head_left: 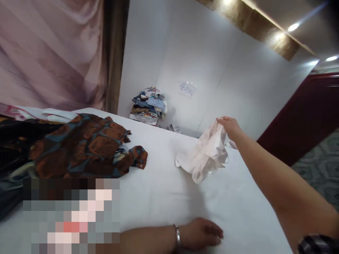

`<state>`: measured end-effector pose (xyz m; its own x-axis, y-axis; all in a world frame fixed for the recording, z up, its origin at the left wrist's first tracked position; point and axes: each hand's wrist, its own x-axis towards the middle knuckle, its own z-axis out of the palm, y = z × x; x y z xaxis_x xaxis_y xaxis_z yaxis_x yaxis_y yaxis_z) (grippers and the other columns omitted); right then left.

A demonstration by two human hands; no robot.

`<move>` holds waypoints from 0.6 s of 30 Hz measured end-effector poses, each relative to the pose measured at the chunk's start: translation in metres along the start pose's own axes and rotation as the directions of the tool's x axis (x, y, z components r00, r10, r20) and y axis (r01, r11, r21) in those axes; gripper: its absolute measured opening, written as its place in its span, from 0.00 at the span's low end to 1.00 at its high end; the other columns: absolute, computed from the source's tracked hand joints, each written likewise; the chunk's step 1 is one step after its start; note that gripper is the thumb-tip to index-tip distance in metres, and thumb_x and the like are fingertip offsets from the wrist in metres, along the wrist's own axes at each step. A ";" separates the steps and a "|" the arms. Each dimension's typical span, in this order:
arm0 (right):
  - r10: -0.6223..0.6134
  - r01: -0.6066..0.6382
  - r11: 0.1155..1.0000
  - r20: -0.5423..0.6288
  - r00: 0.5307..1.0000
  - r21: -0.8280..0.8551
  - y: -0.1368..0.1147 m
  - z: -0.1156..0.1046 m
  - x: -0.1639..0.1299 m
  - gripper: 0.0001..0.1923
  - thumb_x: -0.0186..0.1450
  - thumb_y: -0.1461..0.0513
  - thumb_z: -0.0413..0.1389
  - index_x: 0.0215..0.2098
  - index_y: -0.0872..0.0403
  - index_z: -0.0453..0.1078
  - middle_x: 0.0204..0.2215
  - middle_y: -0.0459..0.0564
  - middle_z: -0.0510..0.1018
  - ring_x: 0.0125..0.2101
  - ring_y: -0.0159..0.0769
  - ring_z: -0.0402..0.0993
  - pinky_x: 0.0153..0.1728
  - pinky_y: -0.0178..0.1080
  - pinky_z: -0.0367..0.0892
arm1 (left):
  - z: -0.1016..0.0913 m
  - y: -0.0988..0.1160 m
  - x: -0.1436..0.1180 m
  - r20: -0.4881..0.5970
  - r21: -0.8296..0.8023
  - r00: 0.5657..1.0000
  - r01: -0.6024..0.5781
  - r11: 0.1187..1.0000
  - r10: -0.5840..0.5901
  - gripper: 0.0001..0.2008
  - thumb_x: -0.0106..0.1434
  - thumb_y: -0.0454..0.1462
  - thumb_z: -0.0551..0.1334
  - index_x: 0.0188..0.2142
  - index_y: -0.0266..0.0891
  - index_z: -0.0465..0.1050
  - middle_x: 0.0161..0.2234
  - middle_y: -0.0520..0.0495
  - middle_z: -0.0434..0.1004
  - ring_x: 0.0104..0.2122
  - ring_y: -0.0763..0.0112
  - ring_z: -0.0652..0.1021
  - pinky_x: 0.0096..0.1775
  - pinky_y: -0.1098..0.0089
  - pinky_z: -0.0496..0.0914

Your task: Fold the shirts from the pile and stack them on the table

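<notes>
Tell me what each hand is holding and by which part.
The right hand pinches a white cloth by its top edge, lifting it off the white table. The left hand holds nothing; it rests flat on the table.

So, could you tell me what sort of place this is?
Probably a garment-sorting or folding room: a white-covered table, a patterned shirt spread on it, a clothes pile by the wall, and a white cloth in the right hand.

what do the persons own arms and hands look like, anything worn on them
Both forearms are bare, with no sleeves in view. The left hand has a plain silver-coloured metal bangle round the wrist. The right hand shows no ring or glove that I can make out. Low at the frame's right corner, a dark checked band or cuff sits on the right arm; it is too cut off to identify.
</notes>
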<state>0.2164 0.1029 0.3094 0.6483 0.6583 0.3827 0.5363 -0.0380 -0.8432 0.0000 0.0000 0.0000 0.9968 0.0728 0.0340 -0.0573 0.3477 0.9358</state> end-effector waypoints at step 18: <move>0.176 -0.176 0.981 0.010 0.984 0.081 0.102 -0.066 -0.041 0.14 0.59 0.55 0.58 0.40 0.54 0.73 0.29 0.49 0.77 0.25 0.31 0.70 0.25 0.33 0.65 | -0.017 0.120 0.013 -0.657 -0.434 0.750 -0.290 0.853 -0.080 0.20 0.63 0.41 0.62 0.53 0.37 0.69 0.49 0.41 0.78 0.43 0.61 0.79 0.40 0.65 0.76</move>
<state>0.2795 0.0222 0.2328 0.7269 0.6491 0.2245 0.3684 -0.0926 -0.9251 0.0050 0.0587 0.1071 0.7152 0.6406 -0.2794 -0.3621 0.6816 0.6359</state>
